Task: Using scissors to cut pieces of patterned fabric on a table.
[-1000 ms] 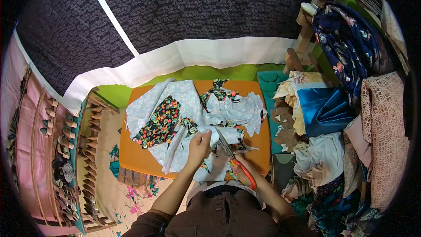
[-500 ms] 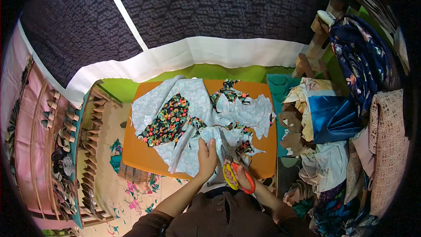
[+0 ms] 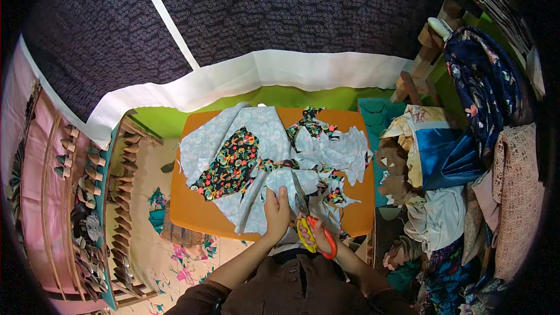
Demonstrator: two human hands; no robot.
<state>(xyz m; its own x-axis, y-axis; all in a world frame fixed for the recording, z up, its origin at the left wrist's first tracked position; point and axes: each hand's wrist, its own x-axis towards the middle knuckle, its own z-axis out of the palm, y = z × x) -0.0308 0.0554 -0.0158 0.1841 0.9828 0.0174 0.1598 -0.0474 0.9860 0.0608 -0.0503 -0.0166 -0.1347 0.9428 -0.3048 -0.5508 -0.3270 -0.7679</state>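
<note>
A floral fabric, black with red and orange flowers on one face and pale on the other, lies crumpled and ragged across an orange table. My left hand grips a pale fold of it near the table's front edge, thumb on top. In my right hand are scissors with one yellow and one red handle, their blades pointing away from me against the cloth beside my left hand. Some of the left fingers are hidden under the fabric. Cut strips of the same cloth hang to the right of the blades.
Racks of small pointed pieces stand at the left. Coloured scraps litter the floor. Folded cloths, among them a blue satin one, pile up at the right beside a crocheted cloth. A dark patterned curtain hangs behind the table.
The scissor blades show more plainly above the cloth now, beside my left hand. The fabric fold under my left hand has shifted slightly. The whole view has moved a little.
</note>
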